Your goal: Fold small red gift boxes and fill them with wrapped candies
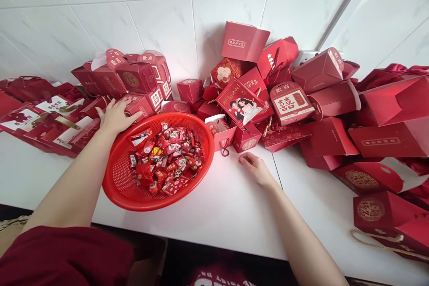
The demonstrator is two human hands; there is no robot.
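Observation:
My left hand (115, 115) lies with fingers spread on the stack at the left, touching a small red box (139, 106) with white double-happiness panels. Just right of that hand, a red plastic basket (115, 183) holds a heap of wrapped candies (167, 158), mostly red. My right hand (256, 168) rests low over the white table, its fingers curled together and nothing visible in them. Closest to it are a small dark red box (247, 137) with a gold round emblem and an open-topped box (221, 134) with a red cord loop.
Red gift boxes are piled along the tiled wall (161, 18), among them a square one with a printed couple (243, 106). Bags with gold handles (67, 125) stand at the far left. A rope-handled box (378, 214) sits near the right edge of the white table (214, 214).

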